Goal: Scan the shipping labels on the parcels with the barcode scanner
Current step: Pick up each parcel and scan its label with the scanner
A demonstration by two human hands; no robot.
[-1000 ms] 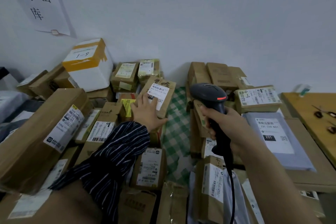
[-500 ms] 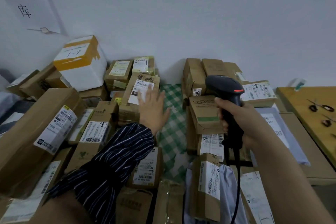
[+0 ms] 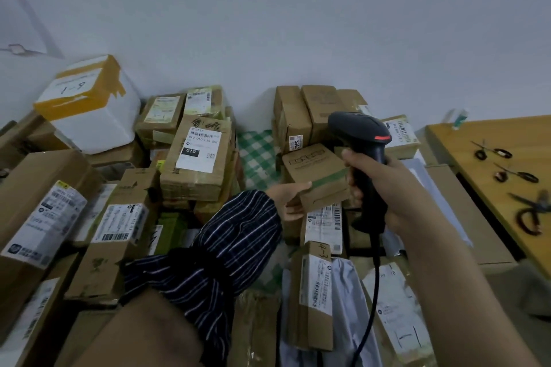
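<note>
A pale grey wall fills the upper half. At its far left hangs a white sheet, with a bit of tape at its lower edge. Low against the wall shows a green-and-white checked cloth. At right stands a wooden table. Three pairs of scissors lie apart on it: a small pair farthest back, another nearer, and a larger pair nearest. A blurred white-and-green tube is by the table's far corner.
</note>
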